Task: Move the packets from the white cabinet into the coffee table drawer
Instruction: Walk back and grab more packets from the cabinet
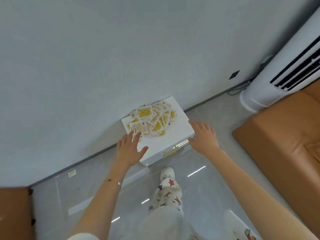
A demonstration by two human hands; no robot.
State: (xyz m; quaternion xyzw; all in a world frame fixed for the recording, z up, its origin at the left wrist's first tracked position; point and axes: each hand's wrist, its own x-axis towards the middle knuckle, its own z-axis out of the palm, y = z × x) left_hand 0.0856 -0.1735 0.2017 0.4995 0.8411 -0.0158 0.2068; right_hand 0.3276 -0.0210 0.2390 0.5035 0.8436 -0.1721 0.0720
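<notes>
A heap of several small cream and yellow packets (152, 118) lies on top of a low white cabinet (173, 135) set against the wall. My left hand (129, 148) hovers over the cabinet's near left corner, fingers spread, fingertips at the edge of the heap. My right hand (202, 134) is stretched out over the cabinet's right edge, fingers apart and holding nothing. The coffee table drawer is not in view.
A tall white air conditioner (280, 66) stands in the corner at the right, with a cable along the skirting. A brown sofa (280, 146) fills the right side, another brown seat (13, 212) the lower left. One packet (72, 173) lies on the floor.
</notes>
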